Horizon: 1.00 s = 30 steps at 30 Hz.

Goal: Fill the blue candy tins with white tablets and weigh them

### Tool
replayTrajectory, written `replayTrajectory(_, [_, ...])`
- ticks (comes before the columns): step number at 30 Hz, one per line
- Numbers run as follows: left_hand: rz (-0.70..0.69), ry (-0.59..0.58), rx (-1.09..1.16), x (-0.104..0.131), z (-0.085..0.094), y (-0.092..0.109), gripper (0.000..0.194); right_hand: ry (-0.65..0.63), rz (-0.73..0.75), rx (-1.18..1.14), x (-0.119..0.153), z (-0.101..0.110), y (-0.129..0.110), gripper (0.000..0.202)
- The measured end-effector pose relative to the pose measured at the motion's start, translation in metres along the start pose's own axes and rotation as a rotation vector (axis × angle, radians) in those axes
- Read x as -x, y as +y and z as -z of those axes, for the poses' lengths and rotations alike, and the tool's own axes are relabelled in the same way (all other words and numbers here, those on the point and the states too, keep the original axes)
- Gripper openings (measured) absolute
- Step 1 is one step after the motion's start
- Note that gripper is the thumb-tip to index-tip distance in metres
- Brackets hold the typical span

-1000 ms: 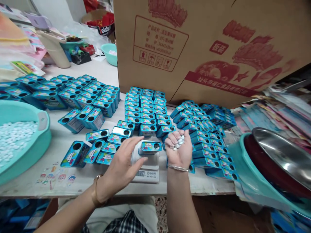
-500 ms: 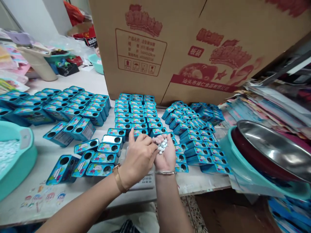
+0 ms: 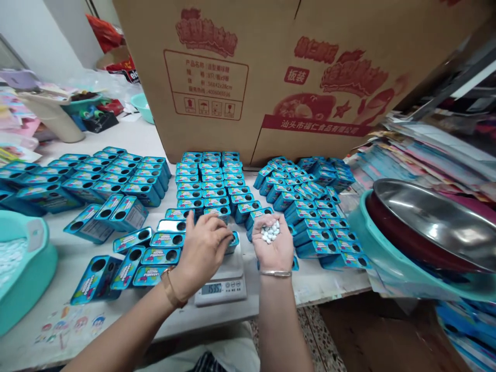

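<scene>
My right hand point(image 3: 273, 243) is turned palm up and cupped around a small heap of pale blue-white candies point(image 3: 270, 231). My left hand point(image 3: 205, 240), back upward, hovers over a blue tin point(image 3: 234, 242) on a white digital scale point(image 3: 236, 293). Thumb and fingertips of that hand are pinched together above the tin; anything between them is hidden. Digits show on the scale's display. Left of the scale stand several blue tins point(image 3: 160, 256) with dark round openings in their tops, one showing a bare silvery top.
Rows of blue tins point(image 3: 211, 186) fill the table's back, left and right. A turquoise basin point(image 3: 29, 279) of pale candies stands at left. A large cardboard box point(image 3: 251, 77) rises behind. Steel and turquoise basins point(image 3: 434, 222) sit at right, beside stacked printed sheets point(image 3: 418, 160).
My hands have separated: the left moved from the right palm leftward over the tin on the scale. My right hand shifted slightly right, still with candies. The scale display came into sight.
</scene>
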<state>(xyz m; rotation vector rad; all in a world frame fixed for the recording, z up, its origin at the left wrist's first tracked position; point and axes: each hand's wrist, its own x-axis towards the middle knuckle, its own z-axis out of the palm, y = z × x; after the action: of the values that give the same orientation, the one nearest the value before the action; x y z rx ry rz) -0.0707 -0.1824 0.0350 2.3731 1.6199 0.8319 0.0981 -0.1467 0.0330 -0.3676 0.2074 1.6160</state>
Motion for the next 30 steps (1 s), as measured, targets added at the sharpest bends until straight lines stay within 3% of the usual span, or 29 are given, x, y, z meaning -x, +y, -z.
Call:
replayTrajectory(2, [-0.002,-0.056,0.002,0.004,-0.008,-0.001,0.018,-0.006,0.012,-0.005,0.000,0.000,-0.004,0.019])
replayTrajectory(4, [0.008,-0.092,-0.028,0.007,-0.012,0.000,0.033,-0.001,0.018,0.016,0.002,0.000,-0.005,0.018])
replayTrajectory(7, [0.004,-0.172,-0.103,0.014,-0.006,0.003,0.039,-0.022,-0.005,0.078,0.010,0.001,-0.006,0.017])
replayTrajectory(9, [0.015,-0.178,-0.105,0.018,0.012,0.001,0.033,-0.041,-0.061,0.099,0.014,0.003,-0.010,0.021])
replayTrajectory(12, [0.087,-0.038,-0.121,0.023,0.055,-0.014,0.034,-0.057,-0.050,0.210,0.010,0.008,-0.017,0.028])
replayTrajectory(15, [0.219,0.116,-0.200,0.024,0.101,-0.046,0.032,-0.070,-0.016,0.283,0.006,0.011,-0.014,0.026])
replayTrajectory(18, [0.392,0.138,-0.295,0.020,0.122,-0.089,0.031,-0.066,-0.048,0.296,0.008,0.007,0.001,0.025])
replayTrajectory(22, [0.511,0.057,-0.356,0.013,0.099,-0.132,0.029,-0.024,-0.106,0.217,0.013,-0.001,0.022,0.026])
replayTrajectory(26, [0.475,-0.023,-0.321,0.018,0.071,-0.145,0.026,-0.037,-0.140,0.307,0.013,0.000,0.021,0.026])
replayTrajectory(30, [0.466,0.033,-0.357,0.028,0.079,-0.154,0.033,-0.061,-0.139,0.413,0.009,0.003,0.009,0.026])
